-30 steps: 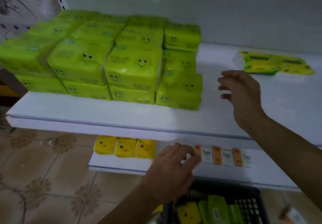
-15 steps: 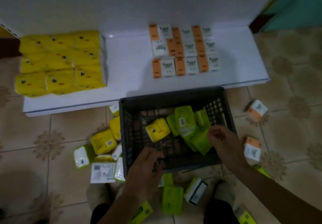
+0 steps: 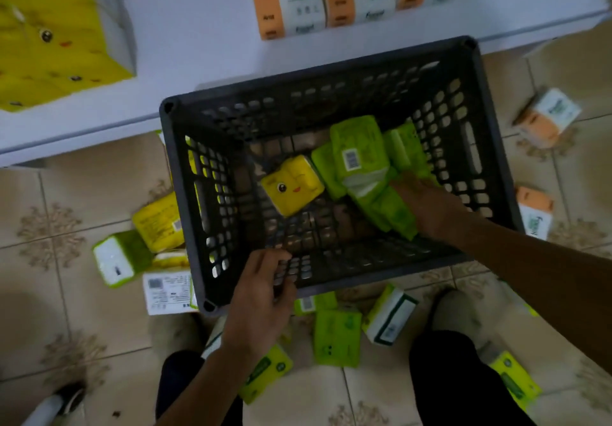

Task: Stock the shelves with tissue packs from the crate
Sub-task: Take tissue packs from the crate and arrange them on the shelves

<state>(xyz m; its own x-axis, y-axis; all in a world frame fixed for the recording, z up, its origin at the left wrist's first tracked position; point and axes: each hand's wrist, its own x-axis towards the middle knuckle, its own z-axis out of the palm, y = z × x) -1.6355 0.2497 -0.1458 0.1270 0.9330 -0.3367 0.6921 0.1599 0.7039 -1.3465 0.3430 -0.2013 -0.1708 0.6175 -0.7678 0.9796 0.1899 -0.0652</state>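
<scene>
right hand (image 3: 427,207) grips glossy lime-green tissue packs (image 3: 361,160) | left hand (image 3: 261,296) holds black crate (image 3: 318,71) rim

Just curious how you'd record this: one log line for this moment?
stage: picking from crate | left hand: holds crate's near rim | right hand: on green packs, grip unclear | yellow pack: in crate

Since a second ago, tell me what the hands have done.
Both hands came down from the shelves. The right hand went into the crate and took a grip on the green packs; the left hand took hold of the crate's near rim. The yellow pack in the crate has not moved.
</scene>
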